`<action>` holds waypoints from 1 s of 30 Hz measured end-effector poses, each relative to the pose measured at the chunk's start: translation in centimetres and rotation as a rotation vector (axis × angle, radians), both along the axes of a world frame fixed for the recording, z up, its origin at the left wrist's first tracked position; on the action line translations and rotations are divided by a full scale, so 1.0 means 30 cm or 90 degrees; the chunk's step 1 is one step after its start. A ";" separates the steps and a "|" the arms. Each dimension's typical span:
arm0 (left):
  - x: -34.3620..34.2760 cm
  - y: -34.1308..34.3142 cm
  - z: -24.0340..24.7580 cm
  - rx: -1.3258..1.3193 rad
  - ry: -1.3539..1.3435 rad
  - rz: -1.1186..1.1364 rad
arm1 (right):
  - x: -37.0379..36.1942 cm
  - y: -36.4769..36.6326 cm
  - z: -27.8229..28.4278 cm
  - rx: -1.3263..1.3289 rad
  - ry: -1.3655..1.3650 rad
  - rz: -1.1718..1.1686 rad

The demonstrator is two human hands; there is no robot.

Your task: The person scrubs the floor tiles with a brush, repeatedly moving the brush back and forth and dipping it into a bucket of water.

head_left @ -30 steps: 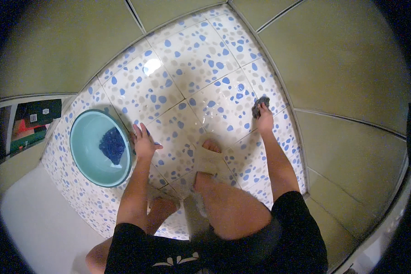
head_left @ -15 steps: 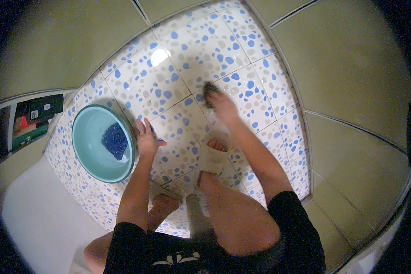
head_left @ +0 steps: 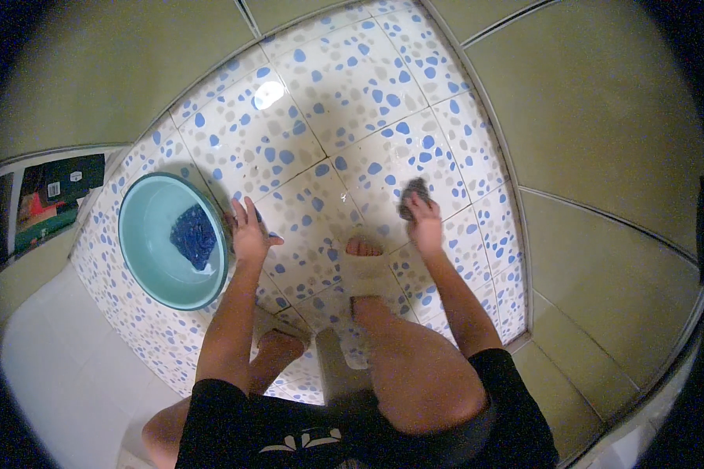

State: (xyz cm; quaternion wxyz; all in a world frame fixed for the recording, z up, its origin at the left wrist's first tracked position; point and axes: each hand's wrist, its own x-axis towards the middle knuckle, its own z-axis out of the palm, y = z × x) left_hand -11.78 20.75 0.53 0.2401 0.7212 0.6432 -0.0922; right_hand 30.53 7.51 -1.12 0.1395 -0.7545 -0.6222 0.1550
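Observation:
I am crouched over a white floor (head_left: 344,102) speckled with blue and beige spots. My right hand (head_left: 425,225) grips a small dark grey scrubbing pad (head_left: 413,195) and presses it onto the wet tile ahead of my right foot (head_left: 361,258). My left hand (head_left: 247,230) rests flat on the floor with fingers spread, right beside the rim of a teal basin (head_left: 142,250). In the basin lies a dark blue cloth (head_left: 193,235) in a little water.
Plain olive wall tiles (head_left: 602,141) rise behind and to the right of the speckled floor. A shelf with a dark package (head_left: 59,184) shows at the far left. My left foot (head_left: 278,348) is tucked under my thigh. A pale floor (head_left: 55,375) lies lower left.
My right hand has swept the pad across the tiles, from the right to the upper middle and now back down toward my foot. The left hand and the basin have stayed put.

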 end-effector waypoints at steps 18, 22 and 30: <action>0.010 0.012 0.041 -0.040 0.015 0.022 | 0.181 -0.146 0.120 -0.042 -0.045 -0.131; 0.014 0.009 0.043 -0.046 0.022 0.022 | 0.120 -0.094 0.092 -0.052 -0.043 -0.037; 0.031 0.032 0.072 -0.084 0.055 0.023 | -0.317 0.304 0.010 0.021 -0.001 0.276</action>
